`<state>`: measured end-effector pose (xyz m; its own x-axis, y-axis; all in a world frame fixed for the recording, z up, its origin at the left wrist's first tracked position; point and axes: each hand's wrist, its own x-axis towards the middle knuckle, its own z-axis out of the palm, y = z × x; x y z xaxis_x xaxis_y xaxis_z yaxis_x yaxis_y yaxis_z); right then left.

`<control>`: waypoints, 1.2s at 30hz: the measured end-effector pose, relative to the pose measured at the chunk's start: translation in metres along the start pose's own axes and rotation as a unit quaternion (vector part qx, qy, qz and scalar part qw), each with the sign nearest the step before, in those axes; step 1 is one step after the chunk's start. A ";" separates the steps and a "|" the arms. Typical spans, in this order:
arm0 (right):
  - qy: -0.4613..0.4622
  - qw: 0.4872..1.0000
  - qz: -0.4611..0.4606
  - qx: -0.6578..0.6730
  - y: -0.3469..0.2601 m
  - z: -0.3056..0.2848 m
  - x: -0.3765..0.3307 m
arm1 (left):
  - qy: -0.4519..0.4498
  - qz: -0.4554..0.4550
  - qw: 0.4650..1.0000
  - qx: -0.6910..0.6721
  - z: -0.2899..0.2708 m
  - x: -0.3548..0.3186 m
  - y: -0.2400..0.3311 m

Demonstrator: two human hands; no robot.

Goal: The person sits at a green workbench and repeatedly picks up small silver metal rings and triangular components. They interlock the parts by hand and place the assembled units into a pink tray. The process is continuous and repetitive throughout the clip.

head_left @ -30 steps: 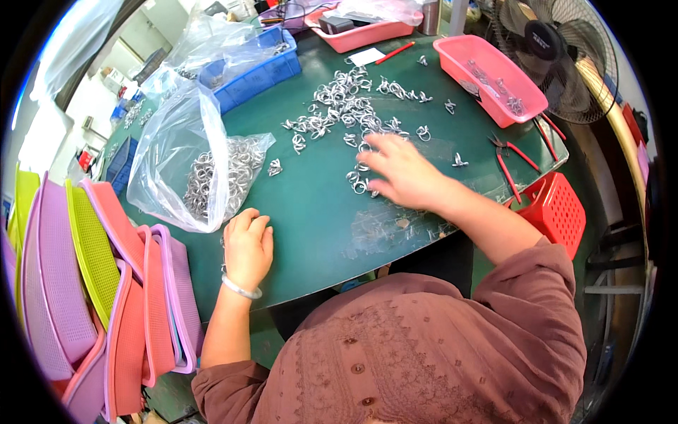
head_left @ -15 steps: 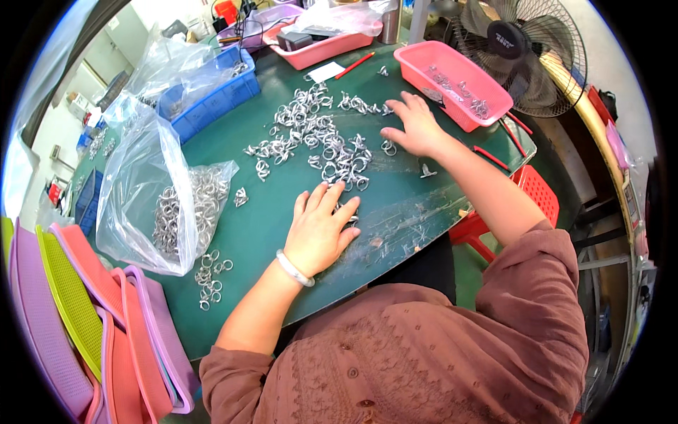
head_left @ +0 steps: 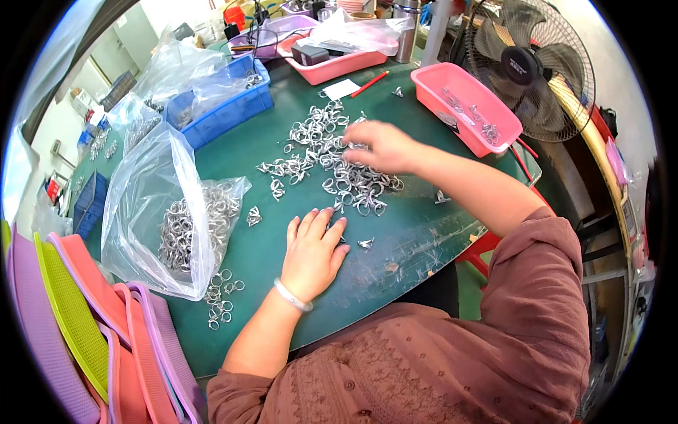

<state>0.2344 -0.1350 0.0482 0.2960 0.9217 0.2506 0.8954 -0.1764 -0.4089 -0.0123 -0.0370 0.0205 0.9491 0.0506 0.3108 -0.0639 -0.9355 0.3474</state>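
A loose pile of silver metal rings (head_left: 321, 134) spreads over the green tabletop in front of me. Over the pile's right side reaches my right hand (head_left: 385, 146), its fingers slightly bent and parted from the thumb. Nothing shows in its grasp, though rings beneath it are hidden. My left hand (head_left: 312, 258) lies palm down on the table just below the pile, fingers stretched out. Beside its thumb is a loose ring (head_left: 366, 244), and part of another shows at the fingers. A white bangle (head_left: 292, 295) circles my left wrist.
A clear plastic bag of rings (head_left: 185, 230) lies on the left, with several rings (head_left: 223, 298) below it. Beyond stand a blue bin (head_left: 233, 106) and a pink basket (head_left: 462, 106) holding rings. Stacked colored baskets (head_left: 106, 318) crowd the lower left; a fan (head_left: 526, 63) stands far right.
My right hand has swept left from beside the pile to over it, and the rings there are bunched closer. The left hand stays flat by the pile. The whole view has shifted slightly.
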 end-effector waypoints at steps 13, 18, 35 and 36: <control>0.102 0.953 0.271 -0.085 0.141 -0.010 0.042 | 0.021 0.015 0.999 -0.021 -0.002 0.004 -0.006; 0.047 0.997 0.017 0.057 0.080 0.016 0.038 | 0.017 0.005 1.000 -0.024 -0.003 0.003 -0.007; -0.174 0.981 -0.081 -0.039 0.010 0.007 0.058 | 0.039 -0.002 0.998 -0.047 -0.003 0.004 -0.013; -0.148 0.982 -0.092 -0.068 0.007 0.007 0.060 | 0.039 -0.001 0.998 -0.046 -0.004 0.004 -0.013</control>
<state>0.2560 -0.0784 0.0543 0.0336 0.9988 0.0353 0.9667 -0.0235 -0.2548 -0.0089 -0.0235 0.0204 0.9229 0.0821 0.3762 -0.0940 -0.8995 0.4267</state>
